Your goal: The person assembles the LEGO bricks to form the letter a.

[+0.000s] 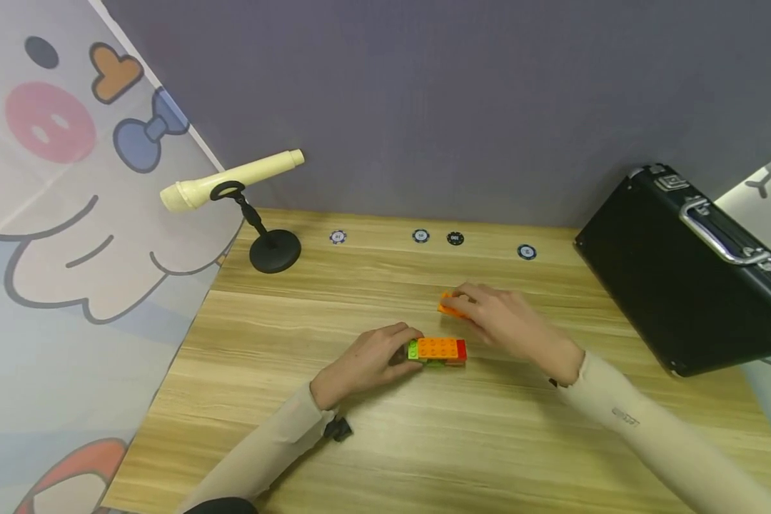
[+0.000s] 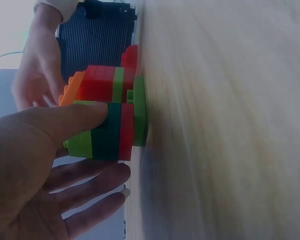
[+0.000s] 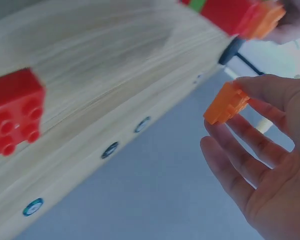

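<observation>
In the head view my left hand [image 1: 374,357] holds the left end of a stack of toy building bricks [image 1: 438,348] on the table. Its top shows lime green, a long orange block and a red end. The left wrist view shows my thumb on the side of the stack [image 2: 112,131], over lime, dark green and red layers above a green base. Beyond the stack, my right hand [image 1: 504,318] pinches a small orange brick [image 3: 224,104] between thumb and fingertips, raised over the table. A loose red brick [image 3: 17,112] stands nearby, hidden under the right arm in the head view.
Poker chips [image 1: 455,238] lie along the table's back edge. A cream microphone [image 1: 244,176] on a black stand [image 1: 275,251] is at the back left. On the right stands a black case [image 1: 681,278] with a silver handle. A grey wall [image 1: 385,107] rises behind the table.
</observation>
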`<state>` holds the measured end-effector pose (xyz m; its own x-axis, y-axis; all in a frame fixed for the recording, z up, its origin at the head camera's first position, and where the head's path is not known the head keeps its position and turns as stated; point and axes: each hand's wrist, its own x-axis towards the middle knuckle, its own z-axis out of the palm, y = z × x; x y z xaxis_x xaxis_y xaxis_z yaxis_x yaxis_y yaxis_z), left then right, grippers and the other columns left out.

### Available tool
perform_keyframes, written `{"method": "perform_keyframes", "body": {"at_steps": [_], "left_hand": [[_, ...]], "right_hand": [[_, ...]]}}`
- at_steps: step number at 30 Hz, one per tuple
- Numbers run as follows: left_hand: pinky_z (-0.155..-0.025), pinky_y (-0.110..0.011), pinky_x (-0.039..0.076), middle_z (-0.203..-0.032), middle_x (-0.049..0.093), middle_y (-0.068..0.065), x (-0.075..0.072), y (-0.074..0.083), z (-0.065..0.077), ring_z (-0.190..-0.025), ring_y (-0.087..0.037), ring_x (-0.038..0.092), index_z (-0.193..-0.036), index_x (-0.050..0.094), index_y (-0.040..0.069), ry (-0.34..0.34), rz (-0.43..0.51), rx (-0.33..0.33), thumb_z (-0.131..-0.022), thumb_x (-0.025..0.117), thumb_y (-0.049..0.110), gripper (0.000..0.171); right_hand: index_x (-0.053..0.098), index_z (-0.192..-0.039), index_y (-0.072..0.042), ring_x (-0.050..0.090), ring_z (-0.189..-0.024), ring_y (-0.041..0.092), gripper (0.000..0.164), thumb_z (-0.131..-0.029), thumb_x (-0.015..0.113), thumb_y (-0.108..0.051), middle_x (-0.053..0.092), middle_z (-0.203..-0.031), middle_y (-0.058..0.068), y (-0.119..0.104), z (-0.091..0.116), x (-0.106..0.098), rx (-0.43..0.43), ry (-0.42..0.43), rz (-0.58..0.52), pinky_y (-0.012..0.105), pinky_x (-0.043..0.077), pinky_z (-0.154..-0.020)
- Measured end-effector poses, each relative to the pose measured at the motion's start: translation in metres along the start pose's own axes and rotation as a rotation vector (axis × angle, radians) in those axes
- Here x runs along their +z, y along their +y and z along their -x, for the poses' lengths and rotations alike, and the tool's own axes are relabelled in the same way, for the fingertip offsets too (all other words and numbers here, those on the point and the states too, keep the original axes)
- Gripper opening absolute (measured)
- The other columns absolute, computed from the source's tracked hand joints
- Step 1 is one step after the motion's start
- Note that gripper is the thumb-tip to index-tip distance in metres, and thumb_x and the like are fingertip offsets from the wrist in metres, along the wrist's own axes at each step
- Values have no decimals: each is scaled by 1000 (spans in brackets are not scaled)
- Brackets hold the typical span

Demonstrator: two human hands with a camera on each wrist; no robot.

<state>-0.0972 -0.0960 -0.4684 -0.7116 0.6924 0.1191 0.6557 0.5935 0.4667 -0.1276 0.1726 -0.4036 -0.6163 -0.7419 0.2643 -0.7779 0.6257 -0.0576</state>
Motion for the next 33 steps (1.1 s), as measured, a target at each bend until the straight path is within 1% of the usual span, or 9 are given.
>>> {"method": "perform_keyframes", "body": {"at_steps": [3, 5, 11, 14, 18, 20, 25, 32, 33], "left_hand": [[-60, -14, 42, -93, 61, 9, 0, -1, 0, -72, -7, 57, -123, 60, 18, -3, -1, 5, -91, 70, 34, 38], [-59, -14, 41, -90, 61, 8, 0, -1, 0, -71, -7, 56, -123, 60, 18, -5, 1, 4, -91, 70, 35, 38], [-59, -14, 41, -87, 62, 5, -2, 1, -1, -70, -7, 57, -124, 59, 18, -8, -1, -1, -91, 70, 34, 38], [-59, -13, 41, -92, 62, 6, -2, 1, 0, -71, -6, 56, -125, 59, 18, -3, -6, 3, -92, 69, 35, 38], [-63, -12, 44, -106, 59, 7, -1, 1, 0, -77, -5, 58, -124, 61, 17, 14, 3, 10, -91, 70, 34, 38], [-65, -12, 45, -109, 58, 7, -1, 0, 0, -78, -5, 58, -123, 62, 17, 24, 4, 16, -91, 70, 32, 37], [-63, -12, 44, -105, 57, 7, -1, 0, 1, -75, -5, 57, -122, 63, 15, 40, -10, 28, -90, 71, 31, 37], [-64, -11, 44, -101, 55, 8, -1, 0, 0, -76, -6, 59, -122, 63, 16, 33, 7, 33, -90, 72, 31, 36], [-64, -11, 44, -101, 55, 8, -1, 0, 1, -76, -6, 59, -122, 64, 16, 31, 7, 31, -90, 72, 31, 36]], "right_hand": [[64, -127, -22, 68, -86, 18, 40, -88, 73, -19, 65, -116, 1, -13, 3, -5, -34, -1, 20, 28, 54, -59], [63, -127, -23, 68, -90, 19, 41, -88, 73, -19, 64, -118, 0, -21, 5, -7, -50, -6, 30, 30, 56, -63], [62, -129, -26, 67, -100, 19, 48, -84, 78, -20, 63, -123, -1, -38, 10, -4, -113, -34, 45, 32, 59, -72], [61, -131, -26, 66, -101, 18, 51, -83, 79, -21, 63, -125, -1, -42, 12, -2, -133, -53, 28, 32, 58, -71], [61, -129, -25, 65, -101, 18, 47, -85, 77, -21, 62, -125, -1, -45, 13, 1, -154, -59, 17, 32, 58, -69], [62, -129, -25, 65, -100, 17, 45, -86, 76, -21, 62, -124, -1, -46, 13, 1, -162, -58, 20, 31, 57, -68], [62, -128, -24, 65, -97, 16, 44, -86, 76, -20, 63, -123, -1, -49, 11, 2, -165, -58, 27, 29, 56, -64], [59, -133, -25, 64, -101, 18, 46, -89, 72, -16, 61, -127, -1, -53, 10, 1, -152, -102, 85, 31, 58, -69], [59, -133, -26, 64, -101, 18, 47, -89, 72, -15, 61, -128, 0, -53, 10, 1, -153, -105, 88, 31, 57, -68]]}}
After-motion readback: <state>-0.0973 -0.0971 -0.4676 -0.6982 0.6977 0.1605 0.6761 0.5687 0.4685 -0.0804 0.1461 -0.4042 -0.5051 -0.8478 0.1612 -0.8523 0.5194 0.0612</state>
